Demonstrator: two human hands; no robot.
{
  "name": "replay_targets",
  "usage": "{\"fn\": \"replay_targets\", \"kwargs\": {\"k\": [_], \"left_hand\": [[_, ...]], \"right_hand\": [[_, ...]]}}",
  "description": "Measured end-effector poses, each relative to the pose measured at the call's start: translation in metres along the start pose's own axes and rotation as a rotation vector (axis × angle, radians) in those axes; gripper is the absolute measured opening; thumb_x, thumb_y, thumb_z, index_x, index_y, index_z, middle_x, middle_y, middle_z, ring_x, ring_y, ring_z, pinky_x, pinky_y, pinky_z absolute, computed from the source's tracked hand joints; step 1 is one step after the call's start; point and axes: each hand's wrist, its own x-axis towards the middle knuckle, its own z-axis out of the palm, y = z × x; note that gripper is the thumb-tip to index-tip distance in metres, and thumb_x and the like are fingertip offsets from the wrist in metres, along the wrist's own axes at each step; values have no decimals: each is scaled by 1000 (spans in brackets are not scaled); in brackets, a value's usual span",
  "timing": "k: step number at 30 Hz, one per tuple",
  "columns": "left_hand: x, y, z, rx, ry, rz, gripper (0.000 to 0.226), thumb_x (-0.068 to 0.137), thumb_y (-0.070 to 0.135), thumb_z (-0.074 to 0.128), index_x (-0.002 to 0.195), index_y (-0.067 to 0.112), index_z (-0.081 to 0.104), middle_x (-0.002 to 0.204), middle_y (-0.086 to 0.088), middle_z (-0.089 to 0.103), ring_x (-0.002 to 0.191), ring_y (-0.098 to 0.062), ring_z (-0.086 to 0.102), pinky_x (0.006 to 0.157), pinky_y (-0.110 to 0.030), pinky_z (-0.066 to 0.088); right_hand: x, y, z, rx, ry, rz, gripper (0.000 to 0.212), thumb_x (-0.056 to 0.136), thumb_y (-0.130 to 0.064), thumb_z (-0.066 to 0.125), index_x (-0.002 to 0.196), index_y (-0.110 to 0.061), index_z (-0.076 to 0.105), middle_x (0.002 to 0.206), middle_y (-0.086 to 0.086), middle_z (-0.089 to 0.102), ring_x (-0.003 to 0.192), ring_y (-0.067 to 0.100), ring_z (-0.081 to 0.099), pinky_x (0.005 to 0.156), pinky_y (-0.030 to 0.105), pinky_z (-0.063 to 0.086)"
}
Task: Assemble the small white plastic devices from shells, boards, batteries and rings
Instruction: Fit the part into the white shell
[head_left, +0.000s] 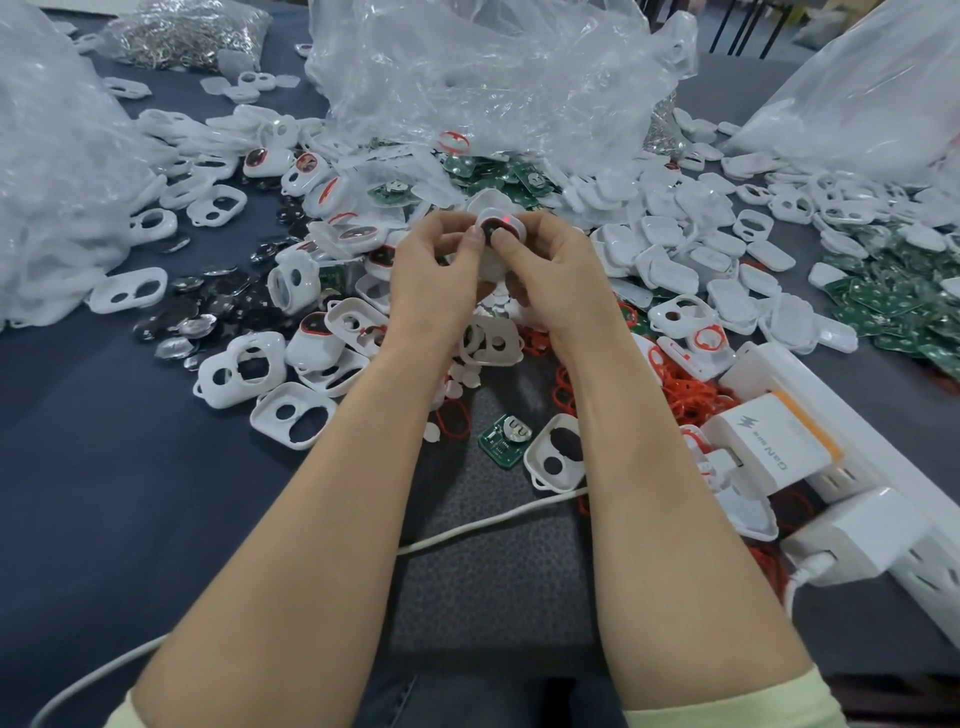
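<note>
At the middle of the worktop (78, 426), which is covered in smooth dark blue cloth, both hands hold one device (497, 221) raised above the clutter. It is a rounded piece of glossy white plastic with a dark round window in which a small red light glows. The left hand (434, 275) grips its left side, its fingers (474, 240) curled tight with the thumb tip against the rim. The right hand (558, 278) grips the other side, thumb pressed flat on the dark face and the remaining fingers curled underneath.

Empty white shells (241, 371), each a rounded rectangle with two cut-out holes, lie scattered all round. Shiny coin batteries (205, 306) lie heaped to the left. Square green boards (506, 435) lie below the wrists and in piles further off. Thin red rings (685, 392) tangle at the right, beside a white power strip (930, 582) that carries boxy chargers. Crinkled clear plastic bags (467, 78) rise behind. A dark dimpled mat (493, 571) lies between the forearms, crossed by a white cable (493, 521).
</note>
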Motion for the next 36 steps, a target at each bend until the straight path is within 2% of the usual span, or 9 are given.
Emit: {"fn": "replay_targets", "kwargs": {"k": [4, 9, 13, 18, 21, 25, 30, 33, 36], "left_hand": [[0, 0, -1, -11, 0, 5, 7, 97, 16, 55, 95, 21, 59, 104, -15, 66, 93, -27, 68, 78, -39, 59], [-1, 0, 0, -30, -29, -6, 14, 98, 14, 54, 89, 24, 58, 97, -8, 64, 89, -19, 65, 77, -35, 59], [-1, 0, -1, -19, -9, 0, 6, 97, 15, 56, 96, 18, 60, 102, -13, 67, 93, -25, 66, 79, -38, 59], [-3, 3, -1, -34, -38, 2, 11, 98, 15, 55, 93, 20, 63, 106, -15, 67, 94, -22, 66, 78, -33, 58], [-3, 4, -1, -116, -60, -41, 18, 99, 12, 51, 89, 21, 63, 95, -9, 66, 89, -16, 64, 80, -31, 58], [-3, 6, -1, -207, -64, -80, 17, 98, 8, 53, 89, 18, 64, 80, -1, 68, 77, -10, 67, 74, -26, 58], [-4, 7, -2, -210, -41, -48, 7, 96, 9, 57, 93, 12, 62, 97, -17, 68, 94, -33, 68, 89, -46, 56], [-7, 5, 1, -11, -9, 63, 11, 96, 11, 57, 89, 19, 61, 98, -12, 70, 91, -25, 70, 84, -42, 58], [-7, 3, 6, 106, 42, 149, 15, 95, 11, 55, 87, 24, 59, 106, -16, 67, 96, -23, 68, 88, -44, 55]], "right_hand": [[0, 1, -2, 6, -14, -1, 12, 92, -17, 62, 103, -13, 64, 74, -7, 57, 55, -4, 48, 51, 12, 38], [1, -1, 0, -36, 33, -40, 14, 92, -12, 62, 85, -24, 61, 76, -7, 59, 74, 10, 53, 71, 32, 47], [-1, 0, -1, 24, -24, 5, 5, 93, -16, 61, 97, -15, 63, 71, -7, 56, 54, -1, 48, 51, 14, 38], [-1, -2, -2, -4, 7, -24, 8, 91, -14, 63, 86, -21, 62, 67, -13, 56, 56, -2, 47, 56, 14, 37], [-2, -3, 0, 34, 49, -44, 15, 90, -11, 64, 80, -21, 61, 70, -8, 57, 60, 2, 47, 60, 20, 38], [-4, -5, -2, 95, 19, -55, 6, 91, -11, 63, 88, -16, 63, 70, -4, 56, 51, 1, 49, 51, 16, 41], [-5, -7, 2, 214, -8, -19, 15, 91, -18, 64, 106, -17, 62, 89, 6, 65, 74, 12, 64, 68, 27, 53], [-6, -6, 6, 159, 56, -16, 14, 92, -21, 64, 105, -15, 62, 99, 16, 67, 79, 22, 69, 68, 33, 57], [-3, -5, 8, 31, 142, 9, 27, 93, -25, 63, 115, -10, 60, 107, 15, 68, 94, 25, 69, 84, 41, 58]]}}
